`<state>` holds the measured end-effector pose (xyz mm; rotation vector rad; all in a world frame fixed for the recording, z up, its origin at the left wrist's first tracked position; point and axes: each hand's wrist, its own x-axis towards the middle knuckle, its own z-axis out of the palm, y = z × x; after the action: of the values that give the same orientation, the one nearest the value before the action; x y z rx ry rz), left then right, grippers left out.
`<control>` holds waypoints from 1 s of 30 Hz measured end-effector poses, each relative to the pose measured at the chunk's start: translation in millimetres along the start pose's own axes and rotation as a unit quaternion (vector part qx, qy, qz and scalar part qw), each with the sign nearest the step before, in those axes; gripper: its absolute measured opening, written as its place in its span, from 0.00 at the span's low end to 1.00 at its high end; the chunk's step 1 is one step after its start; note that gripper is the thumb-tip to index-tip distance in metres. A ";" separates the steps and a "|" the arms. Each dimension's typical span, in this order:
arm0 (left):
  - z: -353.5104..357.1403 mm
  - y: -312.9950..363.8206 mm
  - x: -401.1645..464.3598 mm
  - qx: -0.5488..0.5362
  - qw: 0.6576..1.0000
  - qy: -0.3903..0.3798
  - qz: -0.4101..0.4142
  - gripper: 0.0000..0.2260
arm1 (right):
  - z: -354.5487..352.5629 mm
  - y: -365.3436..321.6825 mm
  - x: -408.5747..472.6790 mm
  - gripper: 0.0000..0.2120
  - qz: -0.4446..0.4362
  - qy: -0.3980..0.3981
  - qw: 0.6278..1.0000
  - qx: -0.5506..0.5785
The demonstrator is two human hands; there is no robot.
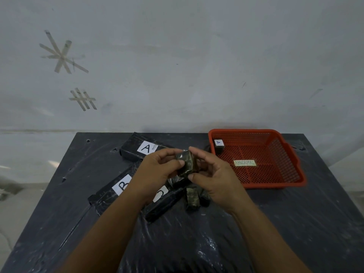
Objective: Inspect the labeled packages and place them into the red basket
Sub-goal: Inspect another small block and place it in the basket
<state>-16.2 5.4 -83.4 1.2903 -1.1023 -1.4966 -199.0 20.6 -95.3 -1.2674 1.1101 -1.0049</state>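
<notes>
Both hands hold one small dark wrapped package (186, 163) up above the table's middle. My left hand (155, 172) grips its left side, thumb on its face. My right hand (212, 174) pinches its right side between thumb and fingers. No label shows on it. The red basket (291, 164) sits at the back right, with an "ABNORMAL" tag (245, 162) on its floor and a small package marked A (219, 146) in its far left corner. Several more small dark packages (192, 197) lie on the table below my hands.
Three long black boxes lie on the black plastic-covered table (275, 223): box A (141, 149) at the back, box B (112, 189) to the left, and a third labelled box (163, 201) partly under my left forearm. A grey wall stands behind the table.
</notes>
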 end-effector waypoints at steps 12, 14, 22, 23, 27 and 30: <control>3.1 6.0 -3.3 -0.102 0.994 0.030 -0.030 0.09 | 0.9 -3.8 -3.7 0.16 0.006 0.030 0.999 0.023; 2.4 4.8 -2.6 -0.094 0.994 0.037 -0.034 0.10 | 0.6 -4.6 -5.1 0.17 0.006 0.020 0.999 0.024; 3.4 5.9 -4.5 -0.064 0.995 0.039 -0.063 0.10 | 4.2 -2.5 -4.4 0.22 -0.002 0.019 1.000 0.001; 3.0 6.0 -4.6 -0.050 0.996 0.031 -0.069 0.09 | 4.8 -3.1 -3.5 0.21 -0.007 0.031 0.999 0.004; 4.7 8.4 -7.1 -0.030 0.995 -0.002 -0.096 0.15 | 4.7 -4.6 -0.7 0.17 0.002 0.072 0.997 0.027; 5.2 9.4 -7.0 -0.041 0.994 0.000 -0.098 0.16 | 3.7 -6.8 1.1 0.13 0.016 0.098 0.994 0.044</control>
<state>-20.1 10.3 -72.2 1.3730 -0.9244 -1.6678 -194.9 19.9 -88.6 -1.0955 1.2174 -1.1607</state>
